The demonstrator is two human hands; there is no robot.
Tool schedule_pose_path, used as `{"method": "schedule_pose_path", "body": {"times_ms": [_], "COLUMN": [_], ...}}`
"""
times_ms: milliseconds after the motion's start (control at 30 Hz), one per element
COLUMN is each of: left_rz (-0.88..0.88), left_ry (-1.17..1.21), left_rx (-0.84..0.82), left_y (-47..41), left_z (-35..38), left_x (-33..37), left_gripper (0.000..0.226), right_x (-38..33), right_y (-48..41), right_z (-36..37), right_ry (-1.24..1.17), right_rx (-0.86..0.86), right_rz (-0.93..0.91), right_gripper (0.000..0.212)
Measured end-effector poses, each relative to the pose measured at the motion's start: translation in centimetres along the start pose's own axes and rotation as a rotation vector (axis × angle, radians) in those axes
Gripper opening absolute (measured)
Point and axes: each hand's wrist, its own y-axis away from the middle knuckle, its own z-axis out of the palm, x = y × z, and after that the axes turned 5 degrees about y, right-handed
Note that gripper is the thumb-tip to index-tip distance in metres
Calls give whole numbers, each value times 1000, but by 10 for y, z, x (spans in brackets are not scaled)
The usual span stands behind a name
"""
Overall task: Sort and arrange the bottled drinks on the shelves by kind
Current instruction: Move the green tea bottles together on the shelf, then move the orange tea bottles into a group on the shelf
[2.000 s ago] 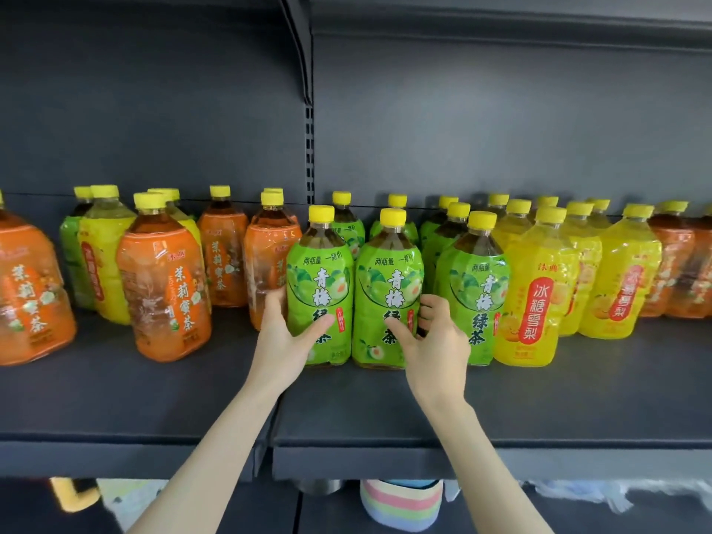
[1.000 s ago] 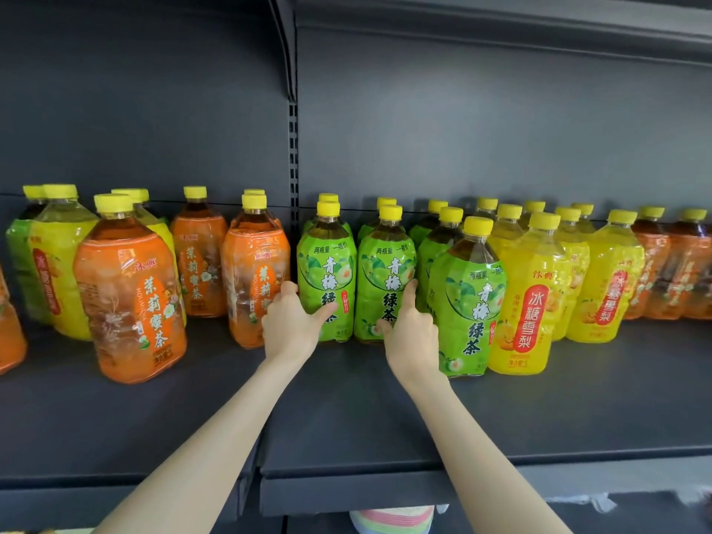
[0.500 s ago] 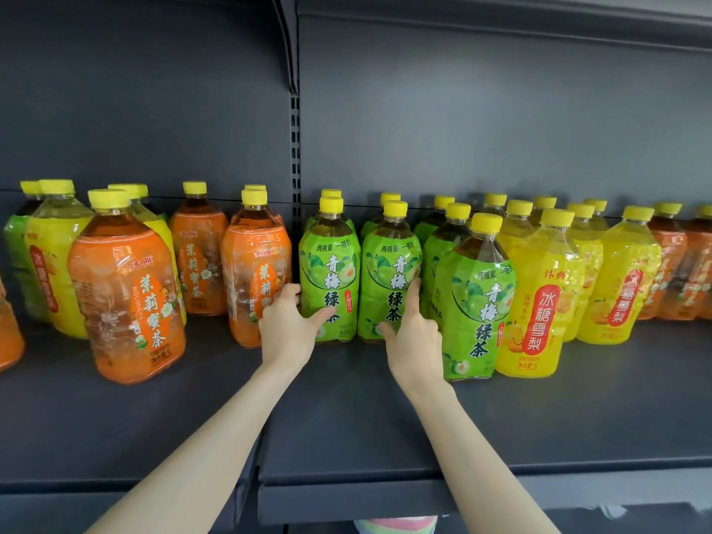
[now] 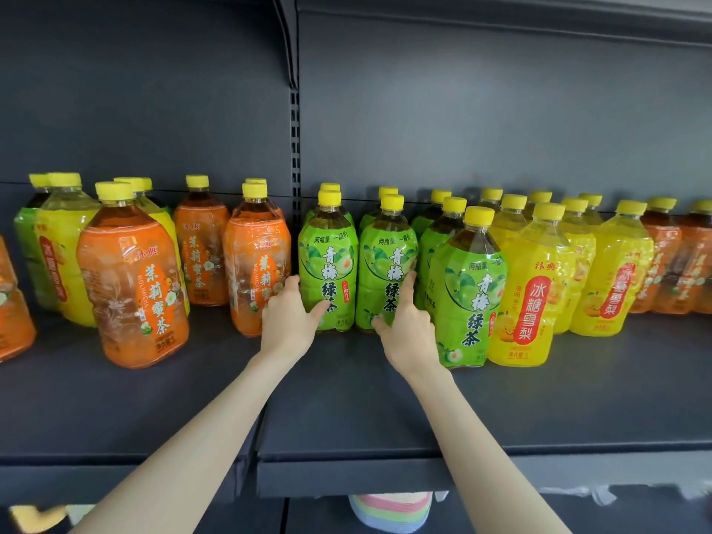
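Honestly, both look full, heavy and slick-wrapped, so left hand (image 4: 287,321) clasping one green bottle (image 4: 327,264) low and right hand (image 4: 408,327) clasping the next green bottle (image 4: 385,264) seems smart.

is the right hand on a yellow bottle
No, the right hand holds the second green bottle; the left hand grips the first green bottle.

left hand (image 4: 288,321) grips left green bottle (image 4: 327,260); right hand (image 4: 410,327) grips neighbouring green bottle (image 4: 387,264) on dark shelf (image 4: 346,402).
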Motion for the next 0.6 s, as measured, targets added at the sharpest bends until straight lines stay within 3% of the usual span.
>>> {"method": "schedule_pose_path", "body": {"times_ms": [100,200,333,600], "left_rz": [-4,58,173,226], "left_ry": [-40,-84,-129,-66], "left_rx": [-86,-72,26,221], "left_y": [11,28,44,42], "left_z": [-16,-42,-89,-189], "left_x": [3,5,8,-30], "left_gripper": [58,32,19,9], "right_x": [5,5,-17,-115], "right_y": [10,19,23,37], "right_z": [-4,-8,-10,18], "right_ry": [-50,-81,-137,-296], "right_rx": [-19,18,65,62], "right_rz": [-48,-109,-247,-436], "right_gripper": [73,53,34,24]}}
